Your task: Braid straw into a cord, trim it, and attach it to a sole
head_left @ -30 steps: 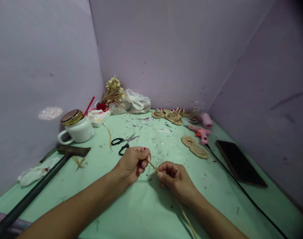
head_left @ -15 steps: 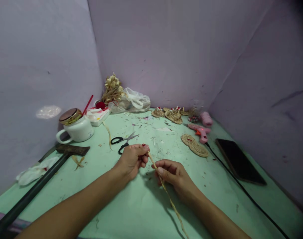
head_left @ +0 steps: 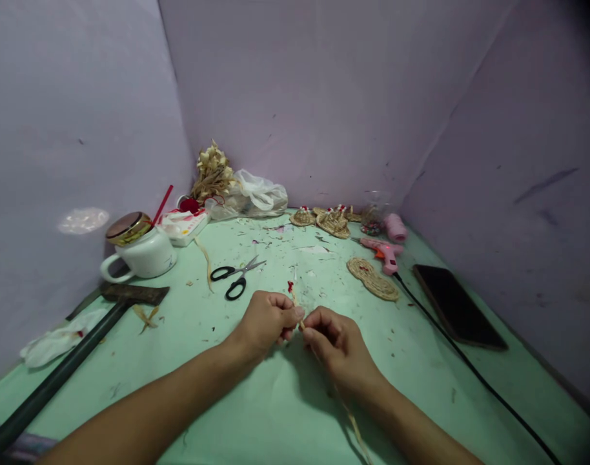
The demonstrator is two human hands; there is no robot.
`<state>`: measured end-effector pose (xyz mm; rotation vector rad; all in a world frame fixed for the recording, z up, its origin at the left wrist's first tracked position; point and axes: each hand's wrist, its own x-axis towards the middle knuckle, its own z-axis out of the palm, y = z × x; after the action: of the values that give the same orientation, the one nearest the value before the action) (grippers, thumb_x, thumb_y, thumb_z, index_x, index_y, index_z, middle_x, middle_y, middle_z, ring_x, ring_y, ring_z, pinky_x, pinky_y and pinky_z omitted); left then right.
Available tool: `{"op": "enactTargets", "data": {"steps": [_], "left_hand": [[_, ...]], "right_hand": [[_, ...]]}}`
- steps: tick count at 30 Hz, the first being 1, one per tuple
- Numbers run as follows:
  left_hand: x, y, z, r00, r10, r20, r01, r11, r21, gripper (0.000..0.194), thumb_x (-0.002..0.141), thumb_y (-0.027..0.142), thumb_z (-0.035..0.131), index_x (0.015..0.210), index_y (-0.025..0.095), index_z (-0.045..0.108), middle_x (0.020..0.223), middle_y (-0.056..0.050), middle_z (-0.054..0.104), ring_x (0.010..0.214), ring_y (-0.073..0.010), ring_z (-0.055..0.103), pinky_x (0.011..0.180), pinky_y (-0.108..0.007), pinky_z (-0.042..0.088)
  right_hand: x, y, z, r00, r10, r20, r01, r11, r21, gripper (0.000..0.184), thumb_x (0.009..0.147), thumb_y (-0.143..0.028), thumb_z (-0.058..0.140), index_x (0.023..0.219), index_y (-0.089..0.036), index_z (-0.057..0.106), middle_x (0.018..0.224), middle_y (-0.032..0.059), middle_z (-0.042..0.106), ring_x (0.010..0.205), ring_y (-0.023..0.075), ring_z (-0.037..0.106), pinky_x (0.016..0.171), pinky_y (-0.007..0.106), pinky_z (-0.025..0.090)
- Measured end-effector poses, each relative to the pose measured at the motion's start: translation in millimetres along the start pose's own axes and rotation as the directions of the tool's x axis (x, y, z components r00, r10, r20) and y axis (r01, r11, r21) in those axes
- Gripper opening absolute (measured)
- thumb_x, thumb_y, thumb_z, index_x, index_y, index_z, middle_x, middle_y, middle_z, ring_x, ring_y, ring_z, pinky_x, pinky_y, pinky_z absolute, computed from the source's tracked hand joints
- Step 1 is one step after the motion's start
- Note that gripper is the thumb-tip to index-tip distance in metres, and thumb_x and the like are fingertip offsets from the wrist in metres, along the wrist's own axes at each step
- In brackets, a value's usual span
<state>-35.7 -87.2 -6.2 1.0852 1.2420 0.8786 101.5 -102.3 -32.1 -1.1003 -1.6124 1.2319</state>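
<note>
A thin tan braided cord runs from between my hands down past the table's near edge. Red thread is tied at its upper end, which sticks out above my fingers. My left hand pinches the cord a little below that end. Close beside it, my right hand pinches the same cord lower down, the fingertips of both hands nearly touching. Open scissors with black handles lie beyond my left hand. To the right rests a flat, figure-eight-shaped woven piece.
A pink glue gun, its black cord trailing forward, and a phone lie right. At left are a hammer-like tool and a lidded white mug. Woven pieces, pink thread spool and a plastic bag stand behind.
My left hand has slid down the cord towards my right hand, so the red-tied end now shows above the fingers. The view has shifted slightly to the right.
</note>
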Motion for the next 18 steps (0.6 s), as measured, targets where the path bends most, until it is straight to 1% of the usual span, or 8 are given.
{"op": "enactTargets", "data": {"steps": [2, 4, 6, 8, 10, 12, 15, 18], "left_hand": [[0, 0, 3.2, 0.998, -0.068, -0.009, 0.068, 0.997, -0.046, 0.022, 0.061, 0.024, 0.058, 0.045, 0.014, 0.046, 0.031, 0.004, 0.041, 0.029, -0.0032, 0.031, 0.033, -0.017, 0.020], [1, 0, 3.7, 0.996, -0.088, -0.002, 0.087, 0.993, -0.077, 0.021, 0.061, 0.023, 0.057, 0.046, 0.014, 0.046, 0.031, 0.004, 0.040, 0.029, -0.0030, 0.030, 0.033, -0.017, 0.019], [3, 0, 1.3, 0.999, -0.046, -0.012, 0.044, 0.994, -0.105, 0.022, 0.061, 0.024, 0.058, 0.046, 0.014, 0.046, 0.031, 0.004, 0.040, 0.029, -0.0027, 0.030, 0.033, -0.017, 0.019], [6, 0, -2.9, 0.999, 0.018, -0.045, -0.024, 0.991, -0.131, 0.023, 0.061, 0.027, 0.059, 0.046, 0.014, 0.046, 0.033, 0.004, 0.041, 0.030, -0.0026, 0.031, 0.033, -0.016, 0.019], [8, 0, -6.9, 0.995, 0.066, -0.069, -0.075, 0.987, -0.140, 0.024, 0.060, 0.029, 0.061, 0.047, 0.014, 0.046, 0.035, 0.005, 0.042, 0.031, -0.0029, 0.032, 0.033, -0.016, 0.019], [9, 0, -9.3, 0.993, 0.089, -0.080, -0.100, 0.985, -0.138, 0.025, 0.060, 0.031, 0.061, 0.048, 0.014, 0.046, 0.036, 0.005, 0.042, 0.033, -0.0032, 0.033, 0.034, -0.016, 0.020], [9, -2, -9.8, 0.992, 0.099, -0.080, -0.110, 0.985, -0.136, 0.025, 0.060, 0.031, 0.062, 0.049, 0.014, 0.046, 0.037, 0.005, 0.042, 0.033, -0.0033, 0.033, 0.034, -0.017, 0.021], [10, -4, -8.8, 0.993, 0.083, -0.078, -0.093, 0.987, -0.134, 0.026, 0.061, 0.031, 0.062, 0.049, 0.014, 0.046, 0.037, 0.005, 0.042, 0.033, -0.0030, 0.033, 0.035, -0.017, 0.021]], "right_hand": [[-3, -1, -1, 0.987, -0.163, -0.011, 0.160, 0.977, -0.141, 0.010, 0.074, -0.021, 0.051, 0.065, -0.016, 0.053, 0.060, 0.0001, 0.053, 0.057, 0.0106, 0.045, 0.055, 0.023, 0.035], [-4, -2, -1, 0.979, -0.202, 0.005, 0.201, 0.966, -0.163, 0.012, 0.075, -0.022, 0.051, 0.066, -0.017, 0.055, 0.063, 0.0010, 0.055, 0.060, 0.0112, 0.046, 0.058, 0.024, 0.036], [-2, -3, 0, 0.995, -0.094, 0.023, 0.095, 0.995, -0.037, 0.014, 0.077, -0.027, 0.051, 0.070, -0.016, 0.056, 0.063, 0.0010, 0.055, 0.058, 0.0110, 0.047, 0.056, 0.024, 0.036], [1, -3, 1, 0.993, 0.074, 0.092, -0.089, 0.981, 0.171, 0.022, 0.078, -0.034, 0.049, 0.076, -0.015, 0.059, 0.062, 0.0018, 0.056, 0.055, 0.0109, 0.048, 0.053, 0.024, 0.037], [3, -2, 1, 0.962, 0.201, 0.187, -0.257, 0.896, 0.362, 0.030, 0.077, -0.040, 0.049, 0.080, -0.013, 0.061, 0.063, 0.0036, 0.058, 0.053, 0.0114, 0.051, 0.053, 0.025, 0.040], [5, 0, -1, 0.928, 0.272, 0.255, -0.366, 0.798, 0.479, 0.032, 0.073, -0.040, 0.052, 0.079, -0.010, 0.062, 0.062, 0.0053, 0.059, 0.050, 0.0122, 0.052, 0.051, 0.027, 0.043], [5, 0, -5, 0.894, 0.319, 0.315, -0.445, 0.726, 0.525, 0.028, 0.067, -0.034, 0.055, 0.076, -0.009, 0.064, 0.057, 0.0060, 0.060, 0.045, 0.0123, 0.052, 0.047, 0.028, 0.044], [3, -1, -6, 0.871, 0.330, 0.365, -0.482, 0.719, 0.501, 0.027, 0.066, -0.029, 0.053, 0.078, -0.008, 0.065, 0.054, 0.0057, 0.060, 0.041, 0.0116, 0.052, 0.044, 0.026, 0.043]]}}
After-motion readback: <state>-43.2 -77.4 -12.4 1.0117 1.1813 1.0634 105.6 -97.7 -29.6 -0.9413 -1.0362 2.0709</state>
